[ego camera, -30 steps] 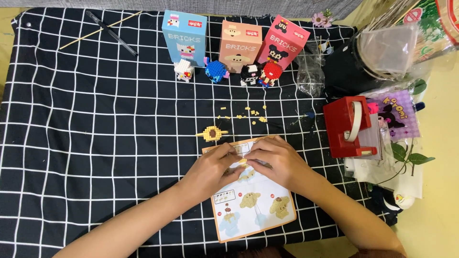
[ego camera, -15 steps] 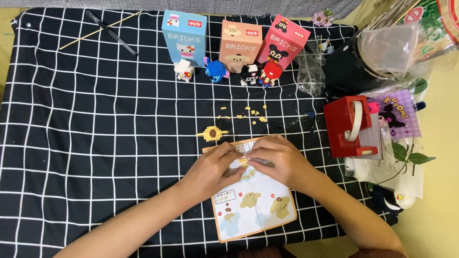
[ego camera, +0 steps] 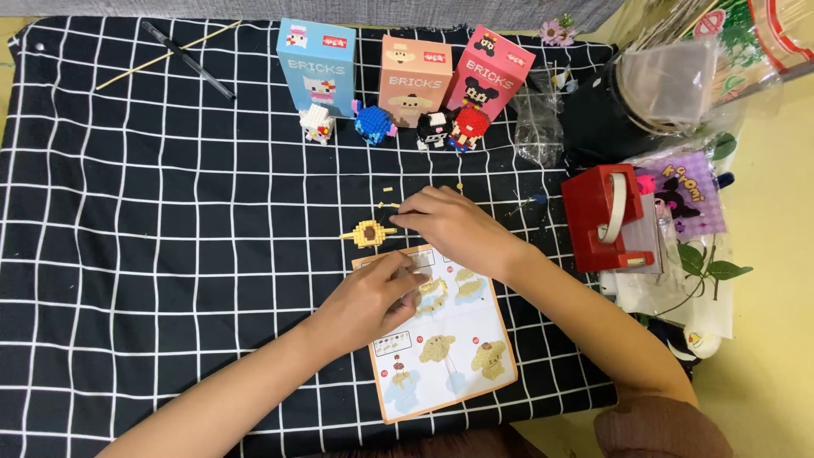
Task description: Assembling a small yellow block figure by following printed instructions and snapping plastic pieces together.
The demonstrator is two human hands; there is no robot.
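Head view: right hand [ego camera: 454,227] has left the instruction sheet [ego camera: 441,339], fingertips narrowed over loose yellow bricks [ego camera: 388,205]; left hand [ego camera: 377,293] stays pinched on something small, so a further piece is probably being fetched.

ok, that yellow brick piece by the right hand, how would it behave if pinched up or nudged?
The small yellow brick assembly is probably light and rigid, being tiny blocks. It likely breaks apart under a hard pinch: thin arms stick out sideways. Lying flat on the black checked cloth, it should slide rather than roll. The right hand reaches just beside it.
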